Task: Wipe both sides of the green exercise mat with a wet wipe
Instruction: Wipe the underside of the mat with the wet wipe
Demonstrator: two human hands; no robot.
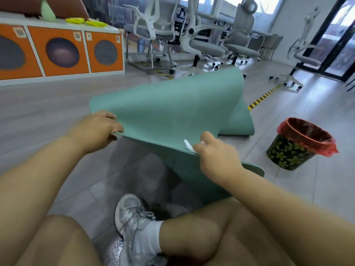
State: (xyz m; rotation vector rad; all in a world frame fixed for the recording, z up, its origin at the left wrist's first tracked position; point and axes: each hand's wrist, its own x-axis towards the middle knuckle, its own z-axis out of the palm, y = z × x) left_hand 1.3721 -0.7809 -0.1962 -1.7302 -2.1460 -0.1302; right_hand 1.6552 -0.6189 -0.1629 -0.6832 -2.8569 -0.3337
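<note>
Nearby, red-lined bin (295, 150) stands beside the hand-held mat (172, 104).

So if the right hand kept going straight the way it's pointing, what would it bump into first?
Probably the green mat itself. The right hand grips its near edge with the wet wipe, and the lifted sheet rises directly ahead, though depth is hard to judge.

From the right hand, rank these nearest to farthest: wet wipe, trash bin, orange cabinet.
1. Wet wipe, pinched against the mat by the right hand.
2. Trash bin, on the floor to its right.
3. Orange cabinet, far across at upper left.
</note>
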